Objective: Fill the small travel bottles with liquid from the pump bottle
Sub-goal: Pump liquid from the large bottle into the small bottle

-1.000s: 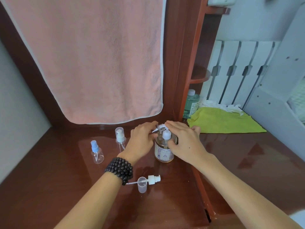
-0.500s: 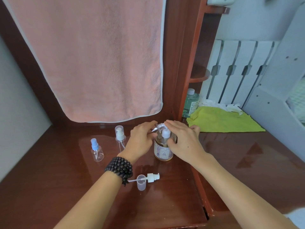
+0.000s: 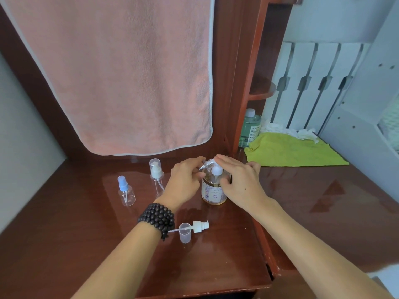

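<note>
Nothing shifts since a second ago: my left hand [image 3: 185,180] pinches the small clear travel bottle [image 3: 207,164] tilted at the amber pump bottle's [image 3: 213,192] spout, twelve o'clock, right hand [image 3: 239,184] flat on the pump, so filling continues.

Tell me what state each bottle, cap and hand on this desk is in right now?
Pump bottle: upright, partly full of amber liquid.
Small clear bottle: uncapped, tilted at the pump.
Left hand: holds the small clear bottle.
Right hand: fingers over the pump head.
Blue spray bottle: upright, capped, looks empty.
White pump travel bottle: upright, capped.
Loose pump top: lying flat.
Clear cap: off, standing.
</note>
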Tool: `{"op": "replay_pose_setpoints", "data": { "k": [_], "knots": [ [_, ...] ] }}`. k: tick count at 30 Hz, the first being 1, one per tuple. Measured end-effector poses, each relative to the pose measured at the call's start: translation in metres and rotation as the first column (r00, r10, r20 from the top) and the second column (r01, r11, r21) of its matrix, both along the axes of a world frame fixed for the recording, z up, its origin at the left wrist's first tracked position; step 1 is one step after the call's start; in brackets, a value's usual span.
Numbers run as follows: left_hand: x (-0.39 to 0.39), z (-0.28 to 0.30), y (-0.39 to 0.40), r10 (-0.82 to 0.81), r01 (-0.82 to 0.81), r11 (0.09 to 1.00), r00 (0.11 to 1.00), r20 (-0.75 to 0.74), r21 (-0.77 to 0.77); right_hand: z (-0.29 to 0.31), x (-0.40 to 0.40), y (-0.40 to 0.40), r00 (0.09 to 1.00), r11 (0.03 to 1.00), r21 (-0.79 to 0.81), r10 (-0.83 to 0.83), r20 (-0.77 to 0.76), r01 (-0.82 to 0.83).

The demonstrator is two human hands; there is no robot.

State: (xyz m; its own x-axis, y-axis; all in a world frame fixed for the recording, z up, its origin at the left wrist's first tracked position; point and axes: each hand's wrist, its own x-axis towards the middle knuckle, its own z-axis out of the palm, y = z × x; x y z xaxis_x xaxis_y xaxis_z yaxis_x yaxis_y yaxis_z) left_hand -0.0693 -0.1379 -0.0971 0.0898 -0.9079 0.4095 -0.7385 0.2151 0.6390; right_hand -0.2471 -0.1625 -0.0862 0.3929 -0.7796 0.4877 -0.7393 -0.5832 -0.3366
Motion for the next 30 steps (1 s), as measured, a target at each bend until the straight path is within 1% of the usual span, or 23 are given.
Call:
{"op": "replay_pose_setpoints", "data": {
  "k": [5,10,13,17,21,24,30],
  "knots": [
    [-0.001,0.013,0.0,0.002,-0.002,1.0,1.0,-0.012,0.009,0.01,-0.003,-0.007,1.0,1.0,-0.011,0.001,0.001,-0.001],
    [0.001,0.015,-0.002,0.011,-0.011,1.0,1.0,0.005,0.025,0.011,-0.001,-0.006,0.999,1.0,-0.029,0.001,-0.034,-0.002],
    [0.0,0.009,-0.002,0.024,-0.024,0.999,0.999,0.025,0.022,0.005,-0.001,-0.005,1.0,1.0,-0.029,-0.004,-0.02,0.004],
    [-0.003,0.004,0.001,0.028,-0.028,0.999,0.999,0.026,0.022,-0.003,0.0,-0.001,0.999,1.0,-0.018,0.001,0.035,-0.001],
    [-0.002,0.009,0.002,0.019,-0.02,0.999,1.0,0.012,0.047,0.002,0.001,-0.001,1.0,1.0,0.001,0.0,0.006,0.0],
    [0.0,0.017,-0.001,0.014,-0.014,0.999,1.0,-0.005,0.05,0.012,0.0,-0.001,1.0,1.0,0.018,0.013,0.025,-0.013],
    [0.0,0.012,-0.003,0.035,-0.035,0.998,0.999,0.0,0.042,0.012,0.001,0.001,1.0,1.0,-0.001,0.006,0.018,-0.006]
  ]
}}
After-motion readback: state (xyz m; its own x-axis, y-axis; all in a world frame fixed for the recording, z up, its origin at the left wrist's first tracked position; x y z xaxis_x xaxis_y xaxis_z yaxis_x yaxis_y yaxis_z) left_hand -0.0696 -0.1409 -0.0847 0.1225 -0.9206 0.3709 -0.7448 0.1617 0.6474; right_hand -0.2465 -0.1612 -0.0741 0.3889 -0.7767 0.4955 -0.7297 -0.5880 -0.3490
